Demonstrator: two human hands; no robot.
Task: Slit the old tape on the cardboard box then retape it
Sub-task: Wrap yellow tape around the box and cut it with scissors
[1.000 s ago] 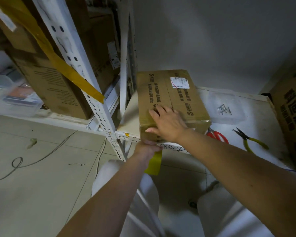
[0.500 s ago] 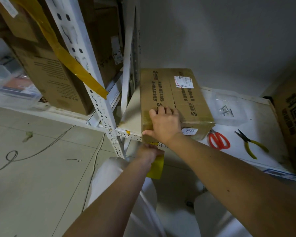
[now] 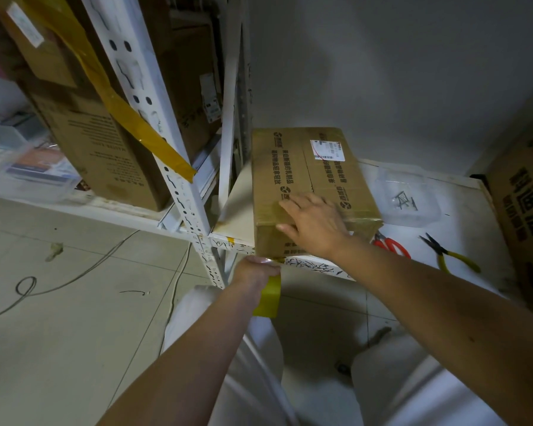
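One taped cardboard box [image 3: 308, 182], shut.

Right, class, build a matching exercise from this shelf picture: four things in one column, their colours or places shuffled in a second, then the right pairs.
Things:
1. scissors
2. pliers
3. right hand
4. tape roll

Descriptions:
A. yellow handles
B. gripped by the left hand, below the shelf edge
C. red handles
D. flat on the cardboard box

Pairs: 1-C, 2-A, 3-D, 4-B
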